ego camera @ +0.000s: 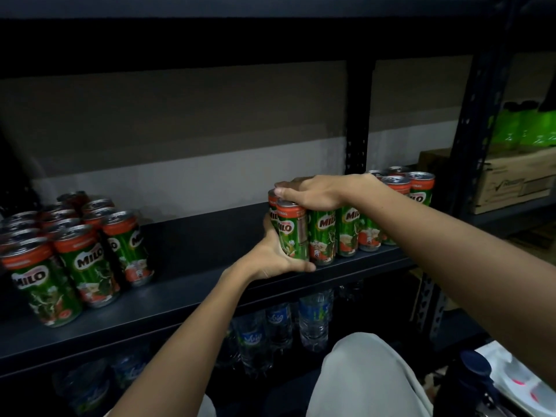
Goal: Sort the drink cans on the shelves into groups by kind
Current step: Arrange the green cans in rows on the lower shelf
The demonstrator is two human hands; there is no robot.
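On the dark metal shelf [192, 284], the left hand [275, 257] cups the front Milo can [292, 233] at the near end of a right-hand cluster of Milo cans [349, 227], thumb along its base. The right hand [316, 191] lies flat across the tops. A second group of Milo cans [75, 251] stands well apart to the left. Below, dim water bottles [313, 320], perhaps shrink-wrapped.

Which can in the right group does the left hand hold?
The leftmost front Milo can: the left hand wraps its lower side, while the right hand rests on the tops.
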